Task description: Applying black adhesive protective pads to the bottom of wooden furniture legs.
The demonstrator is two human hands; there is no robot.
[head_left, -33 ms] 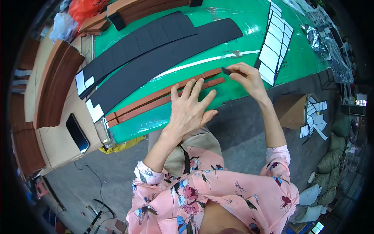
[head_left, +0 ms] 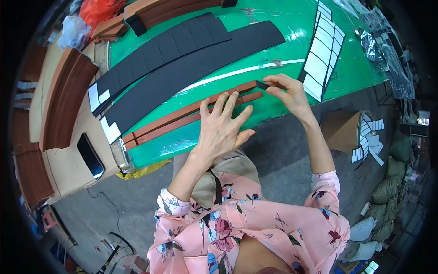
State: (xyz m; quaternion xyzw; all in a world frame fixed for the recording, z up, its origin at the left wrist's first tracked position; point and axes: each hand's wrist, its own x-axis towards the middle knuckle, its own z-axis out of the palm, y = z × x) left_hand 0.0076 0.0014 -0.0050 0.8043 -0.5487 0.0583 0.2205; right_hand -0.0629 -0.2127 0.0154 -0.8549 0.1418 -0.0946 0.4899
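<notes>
Two long reddish-brown strips (head_left: 175, 112) lie side by side on the green tabletop (head_left: 169, 152). Spread across them, my left hand (head_left: 222, 119) has its fingers apart, the tips resting on the strips. Between the thumb and fingers of my right hand (head_left: 288, 93) is a small flat black pad (head_left: 262, 85). That pad is at the right end of the farther strip; whether it touches the wood-coloured end I cannot tell. Beyond the strips lie a long black foam sheet (head_left: 196, 68) and a second black sheet (head_left: 169, 48) cut into sections, both with white patches at their left ends.
White-backed cut sheets (head_left: 319, 57) lie at the table's right. Curved brown pieces (head_left: 68, 98) and a phone (head_left: 91, 156) rest on cardboard at left. More brown pieces (head_left: 173, 16) stand at the back. A cardboard bin (head_left: 340, 130) with white scraps is on the floor at right.
My right hand has shifted slightly left, bringing the black pad up to the end of the farther strip. My left hand stays in place.
</notes>
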